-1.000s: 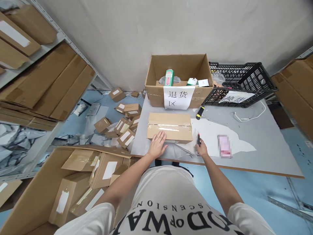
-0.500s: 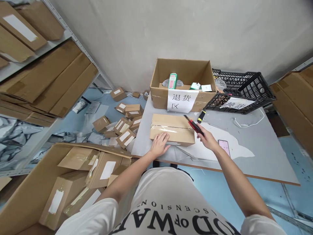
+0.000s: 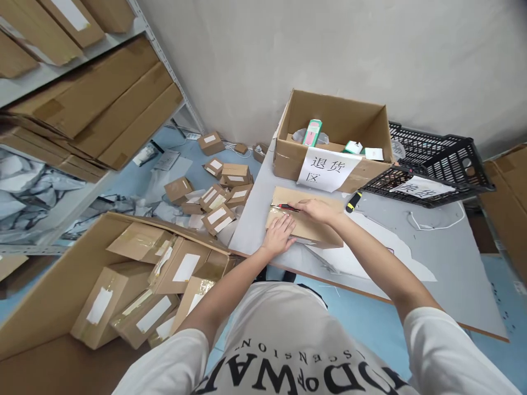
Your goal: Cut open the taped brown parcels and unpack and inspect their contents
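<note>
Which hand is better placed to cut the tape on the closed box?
The right hand: it holds the red cutter at the taped box top's left end. The left hand lies flat, steadying it.

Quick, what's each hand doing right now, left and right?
Left hand: open, pressed flat on the taped cardboard box.
Right hand: closed around a red-handled cutter at the box's top.

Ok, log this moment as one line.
left hand flat on taped box | right hand holds cutter at tape seam | box on table
</note>
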### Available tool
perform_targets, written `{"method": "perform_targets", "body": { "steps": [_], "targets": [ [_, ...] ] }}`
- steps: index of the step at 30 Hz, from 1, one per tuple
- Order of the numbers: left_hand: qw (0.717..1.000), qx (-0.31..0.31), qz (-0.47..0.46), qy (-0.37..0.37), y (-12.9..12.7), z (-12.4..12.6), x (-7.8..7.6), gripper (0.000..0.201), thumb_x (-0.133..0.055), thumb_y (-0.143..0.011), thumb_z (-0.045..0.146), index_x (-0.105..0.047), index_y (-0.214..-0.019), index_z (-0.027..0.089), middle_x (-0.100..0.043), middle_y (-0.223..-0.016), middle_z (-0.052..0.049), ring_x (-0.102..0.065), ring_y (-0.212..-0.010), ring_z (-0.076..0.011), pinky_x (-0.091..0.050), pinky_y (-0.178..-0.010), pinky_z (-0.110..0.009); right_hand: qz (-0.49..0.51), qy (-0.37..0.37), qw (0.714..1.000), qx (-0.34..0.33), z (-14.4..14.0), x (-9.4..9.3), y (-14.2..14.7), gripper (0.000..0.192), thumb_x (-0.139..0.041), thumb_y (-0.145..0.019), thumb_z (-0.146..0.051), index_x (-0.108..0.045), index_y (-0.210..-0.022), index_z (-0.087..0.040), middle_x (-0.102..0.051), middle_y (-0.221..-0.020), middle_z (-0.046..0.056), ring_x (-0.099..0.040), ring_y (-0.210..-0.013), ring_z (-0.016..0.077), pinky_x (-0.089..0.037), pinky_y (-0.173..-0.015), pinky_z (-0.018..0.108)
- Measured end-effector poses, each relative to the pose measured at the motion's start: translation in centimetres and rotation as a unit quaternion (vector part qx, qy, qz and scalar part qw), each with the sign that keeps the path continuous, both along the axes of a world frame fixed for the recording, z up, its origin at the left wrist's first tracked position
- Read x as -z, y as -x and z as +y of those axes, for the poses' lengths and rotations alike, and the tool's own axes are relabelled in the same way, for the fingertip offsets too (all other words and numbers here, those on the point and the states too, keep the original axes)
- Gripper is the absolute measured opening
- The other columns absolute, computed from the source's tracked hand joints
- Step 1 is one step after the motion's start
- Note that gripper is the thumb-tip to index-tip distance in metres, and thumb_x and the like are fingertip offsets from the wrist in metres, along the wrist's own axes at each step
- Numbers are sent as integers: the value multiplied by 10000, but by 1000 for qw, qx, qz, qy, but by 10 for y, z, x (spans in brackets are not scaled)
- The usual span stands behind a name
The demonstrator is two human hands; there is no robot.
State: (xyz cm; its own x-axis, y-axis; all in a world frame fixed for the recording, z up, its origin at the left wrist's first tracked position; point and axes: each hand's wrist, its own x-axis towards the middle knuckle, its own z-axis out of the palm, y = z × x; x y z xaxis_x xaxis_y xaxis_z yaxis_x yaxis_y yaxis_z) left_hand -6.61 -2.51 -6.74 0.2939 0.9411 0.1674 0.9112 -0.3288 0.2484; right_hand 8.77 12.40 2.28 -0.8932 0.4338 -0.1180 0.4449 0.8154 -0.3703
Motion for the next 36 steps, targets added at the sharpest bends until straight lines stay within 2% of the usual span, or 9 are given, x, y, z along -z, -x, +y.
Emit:
{"method": "perform_targets", "body": {
  "steps": [3,9,15,18,23,30,33,36],
  "targets": [
    [1000,0,-6,-1,1,1,1,588,-419,-889,462,-377,-1400,173,-314,-1498,-109,-214,-1406,-263,-190,-1121,-454,-32,-15,999,-28,2,-4,5,487,-413,-901,-182,-445,-1380,-266,-619,-1245,50,-636,-1009,181,-466,-800,249],
    [1000,-3,-9,-13,1,2,6,547,-436,-892,411,-400,-1387,181,-362,-1472,-115,-257,-1390,-264,-225,-1105,-458,-87,-52,994,-31,0,-17,14,508,-431,-890,-174,-439,-1384,-290,-678,-1088,61,-657,-874,176,-437,-726,228],
    [1000,1,21,-14,1,3,6,552,-395,-904,450,-401,-1385,179,-354,-1479,-106,-257,-1390,-262,-224,-1103,-461,-167,-84,981,-55,-2,-30,15,539,-401,-894,-146,-382,-1412,-293,-670,-1030,90,-650,-825,185,-383,-638,235],
    [999,0,32,-6,1,3,5,555,-398,-901,454,-405,-1384,181,-345,-1483,-108,-250,-1393,-262,-230,-1100,-458,-212,-88,972,-57,-1,-33,7,547,-382,-890,-126,-379,-1412,-289,-677,-983,96,-647,-795,191,-361,-614,241],
    [999,-2,36,5,1,2,4,585,-399,-898,465,-372,-1409,181,-316,-1497,-103,-233,-1399,-260,-212,-1107,-456,-216,-87,970,-64,2,-34,-4,568,-365,-892,-124,-340,-1433,-296,-670,-1022,104,-643,-832,201,-350,-607,245],
    [999,-2,50,16,0,2,1,601,-376,-904,482,-353,-1421,178,-294,-1506,-99,-227,-1401,-261,-202,-1108,-454,-256,-69,964,-34,3,-42,-25,596,-422,-839,-67,-433,-1383,-312,-675,-1042,109,-649,-833,211,-377,-634,260],
    [998,-4,55,16,0,2,0,597,-373,-905,483,-358,-1419,180,-296,-1506,-97,-226,-1401,-260,-203,-1108,-451,-266,-62,962,-20,3,-44,-41,615,-424,-824,-51,-439,-1381,-312,-675,-1065,111,-646,-856,225,-386,-631,268],
    [998,-7,55,15,0,3,1,588,-375,-904,484,-374,-1412,188,-310,-1499,-96,-236,-1398,-263,-204,-1106,-454,-282,-61,957,13,6,-45,-70,594,-446,-818,-72,-479,-1351,-331,-684,-1051,109,-650,-820,231,-396,-629,280]
  ]
}}
